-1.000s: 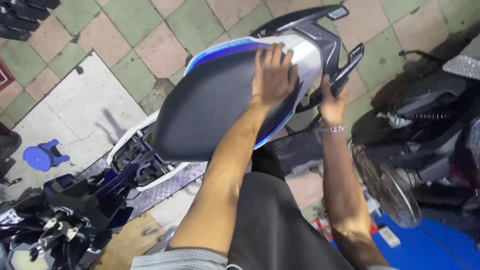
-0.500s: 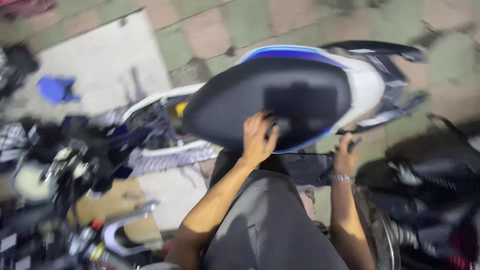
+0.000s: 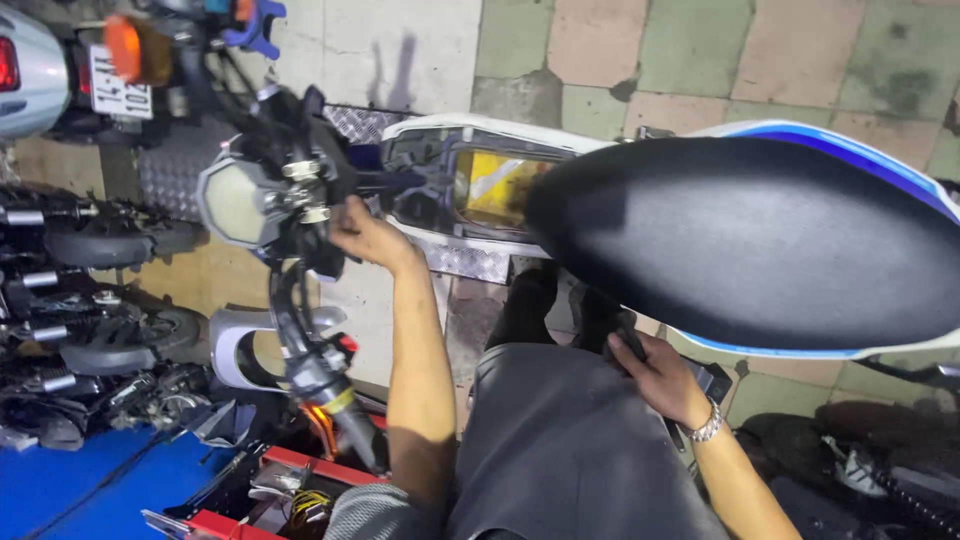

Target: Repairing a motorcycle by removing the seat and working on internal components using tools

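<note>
A scooter with a wide black seat and white-and-blue side panels stands in front of me. My left hand is closed around the middle of its handlebar, beside the round instrument dial. My right hand, with a metal watch on the wrist, is curled on a dark grip under the near edge of the seat. Between handlebar and seat the open body shows a yellow part inside. My grey trousers fill the lower middle.
Other motorbikes crowd the left side, one with an orange lamp. A red tool tray and a blue mat lie at lower left. Another dark bike sits at lower right. Tiled pavement stretches beyond the scooter.
My left hand has left the seat and moved to the handlebar. My right hand stays under the seat's edge. The view has swung so the scooter's front end shows.
</note>
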